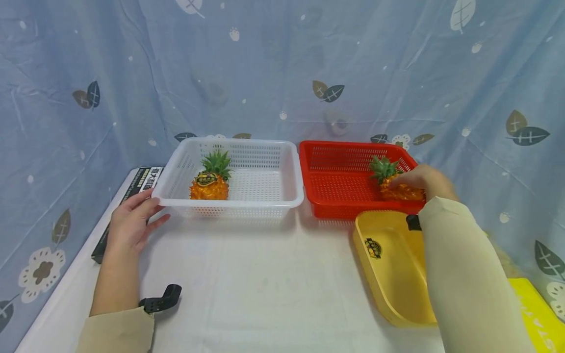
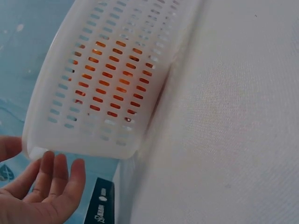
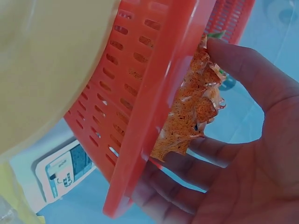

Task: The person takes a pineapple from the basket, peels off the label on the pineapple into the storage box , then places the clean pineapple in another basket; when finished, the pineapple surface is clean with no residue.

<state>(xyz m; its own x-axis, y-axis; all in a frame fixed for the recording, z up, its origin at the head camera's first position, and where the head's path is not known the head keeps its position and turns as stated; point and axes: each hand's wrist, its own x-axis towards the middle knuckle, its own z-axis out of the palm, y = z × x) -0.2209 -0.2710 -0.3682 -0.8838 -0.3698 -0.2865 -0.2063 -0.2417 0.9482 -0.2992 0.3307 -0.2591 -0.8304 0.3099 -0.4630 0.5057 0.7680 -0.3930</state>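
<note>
My left hand holds the near left corner of a white plastic basket, thumb over the rim and fingers below it. Inside that basket a small pineapple with a dark label stands, leaves up. On the right, a second pineapple lies in a red basket. My right hand grips its body, thumb on one side and fingers on the other, as the right wrist view shows. The hand covers part of this fruit.
A yellow tray with a dark sticker stands in front of the red basket, under my right forearm. A black box lies left of the white basket. A yellow packet is at the right, and a white device with buttons lies beyond the red basket.
</note>
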